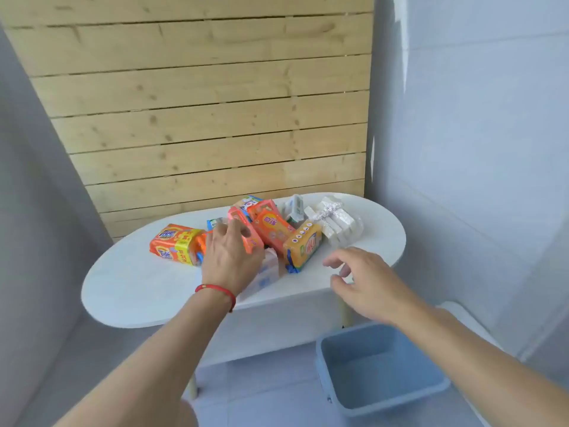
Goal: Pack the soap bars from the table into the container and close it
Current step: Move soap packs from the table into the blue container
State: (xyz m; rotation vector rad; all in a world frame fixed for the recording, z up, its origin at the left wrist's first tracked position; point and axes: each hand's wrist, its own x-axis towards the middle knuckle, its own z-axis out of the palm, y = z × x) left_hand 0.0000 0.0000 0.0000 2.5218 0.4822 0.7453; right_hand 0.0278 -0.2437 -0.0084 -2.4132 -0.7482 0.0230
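Several wrapped soap bars lie in a heap on the white oval table [129, 282]: an orange Tide pack [174, 243] at the left, pink-orange bars [272, 228] in the middle, a yellow-orange bar [303, 246], a pale bar [266, 274] and white bars tied with ribbon [334, 221]. My left hand [229, 257] hovers over the middle of the heap, fingers spread, touching a pink-orange bar. My right hand [366, 282] floats open above the table's front right edge. An open blue container [378, 368] sits on the floor at the lower right.
A wooden slat panel [215, 103] leans behind the table. Grey walls close in left and right. A white lid-like shape [465, 318] lies behind the container. The table's pale legs [346, 309] stand beside the container.
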